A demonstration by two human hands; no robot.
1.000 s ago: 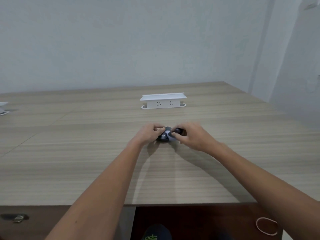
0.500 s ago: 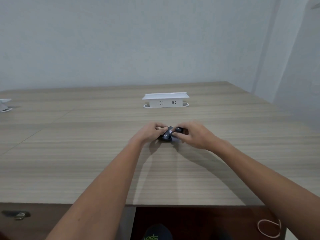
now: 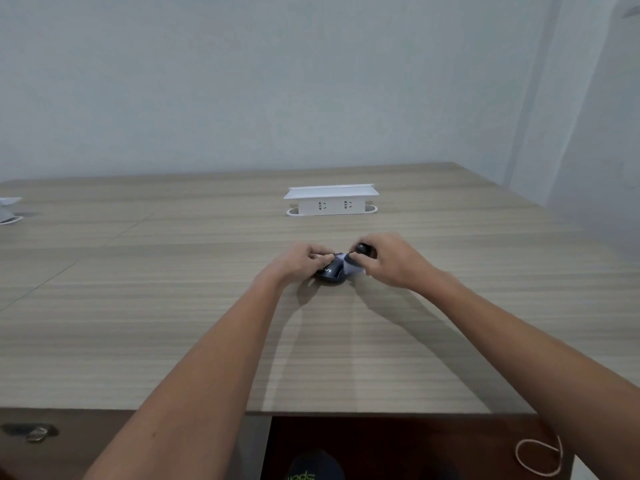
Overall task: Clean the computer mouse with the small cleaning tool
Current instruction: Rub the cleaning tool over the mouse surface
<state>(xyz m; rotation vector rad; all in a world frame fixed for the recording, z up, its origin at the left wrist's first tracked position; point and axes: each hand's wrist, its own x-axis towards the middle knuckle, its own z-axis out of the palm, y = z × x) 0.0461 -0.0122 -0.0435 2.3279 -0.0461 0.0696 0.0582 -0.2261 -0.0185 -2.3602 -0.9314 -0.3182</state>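
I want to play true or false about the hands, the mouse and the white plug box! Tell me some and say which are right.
1. The left hand holds the dark mouse. True.
2. The mouse lies on the floor. False: it sits on the wooden table.
3. The right hand grips a small dark cleaning tool. True.
4. The white socket box touches the mouse. False: it stands apart, farther back.

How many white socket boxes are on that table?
2. One socket box stands mid-table beyond the hands; a second white box, cut off by the left edge, looks alike, though its sockets aren't visible.
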